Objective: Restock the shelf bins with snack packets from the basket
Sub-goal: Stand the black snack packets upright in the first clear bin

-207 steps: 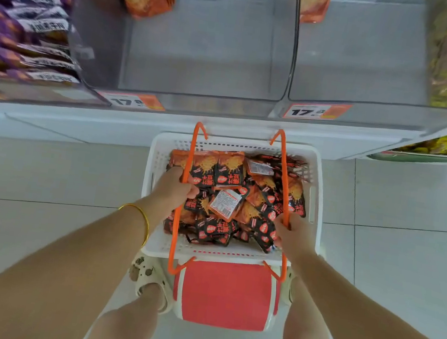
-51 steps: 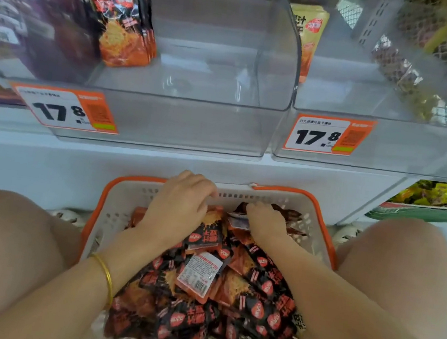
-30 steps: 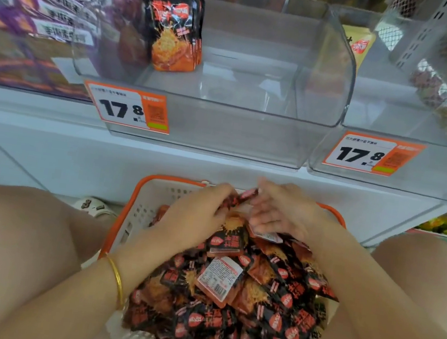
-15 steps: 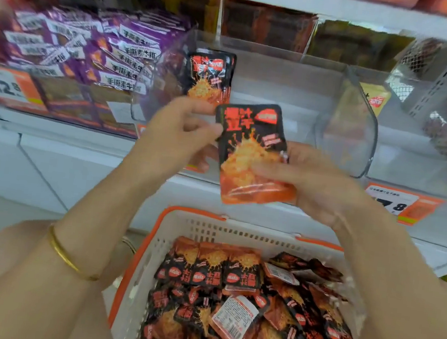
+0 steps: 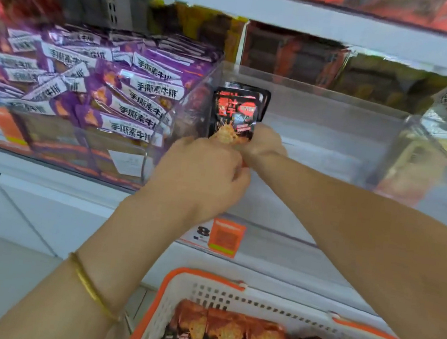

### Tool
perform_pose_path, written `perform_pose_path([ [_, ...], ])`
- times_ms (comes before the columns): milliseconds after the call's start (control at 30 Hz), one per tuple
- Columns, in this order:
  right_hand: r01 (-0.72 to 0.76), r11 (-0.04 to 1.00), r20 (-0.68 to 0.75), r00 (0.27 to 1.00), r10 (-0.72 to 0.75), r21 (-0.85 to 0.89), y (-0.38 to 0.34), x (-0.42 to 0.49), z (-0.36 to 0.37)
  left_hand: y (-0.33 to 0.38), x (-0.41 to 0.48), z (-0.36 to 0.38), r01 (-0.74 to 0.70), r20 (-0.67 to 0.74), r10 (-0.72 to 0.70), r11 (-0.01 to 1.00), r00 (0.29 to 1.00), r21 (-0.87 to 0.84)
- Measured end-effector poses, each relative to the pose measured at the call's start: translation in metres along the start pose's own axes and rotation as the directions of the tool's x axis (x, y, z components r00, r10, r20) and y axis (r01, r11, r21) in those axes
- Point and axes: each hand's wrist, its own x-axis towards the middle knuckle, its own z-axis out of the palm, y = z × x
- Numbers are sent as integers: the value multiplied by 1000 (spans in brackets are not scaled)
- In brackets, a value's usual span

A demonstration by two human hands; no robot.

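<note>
Against the left wall of the clear bin [image 5: 326, 94]: left hand [image 5: 201, 177] and right hand [image 5: 262, 143] pinch the lower edge of one packet [image 5: 234, 113], grip narrow, packet upright before the stack [image 5: 265, 101]. Seat it flush, then release. Near, below: basket [image 5: 229, 292], well stocked.

Gripped snack packet [image 5: 234, 113]: glossy plastic film, black and red print, glare noted on the upper half. Bin [image 5: 325, 97] around the grip: clear hard plastic, smooth, reflective walls. Purple packets [image 5: 130, 91] left of the grip: shiny creased film. Price label [image 5: 224, 237] below the grip: matt paper. Basket [image 5: 228, 298] further below: white perforated plastic, orange plastic rim; loose packets [image 5: 223, 337] inside are seen as glossy film. Bracelet [image 5: 89, 291] behind the grip, left wrist: polished gold-coloured metal. Shelf front [image 5: 41, 202]: white, smooth, matt.
</note>
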Motion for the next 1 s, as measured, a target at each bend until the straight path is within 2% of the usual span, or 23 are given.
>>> perform_pose_path([
  [100,-18,1000,-64,998,19,7,0,10,8,-2,3,2,-10,36,11,1000,999,-27],
  [233,-84,987,-136,985,103,138,-4,16,17,-3,-3,4,-27,-28,25,996,999,-85],
  [467,-186,939,-70,974,215,289,-4,18,14,1,-5,0,24,-52,-31,992,998,-124],
  [600,-224,931,-16,971,239,288,-3,21,13,2,-10,-1,8,-191,-27,995,981,-99],
  [667,-215,963,21,976,215,163,-7,13,2,2,-13,-5,-36,-286,7,995,958,-97],
  [733,-139,985,48,990,135,104,-13,-7,-22,7,-24,-10,-112,-412,68,990,909,-85],
  [833,33,918,-34,999,-21,396,-12,-83,-77,28,-57,-12,-256,-558,168,963,812,-82],
  [900,105,874,-9,993,-115,474,3,-153,-106,45,-86,0,-316,-551,196,940,811,-131],
  [933,114,877,55,986,-157,466,14,-183,-114,52,-99,9,-323,-506,202,932,838,-162],
  [1000,21,914,288,946,-150,405,49,-228,-110,64,-121,33,-289,-327,215,937,920,-197],
])
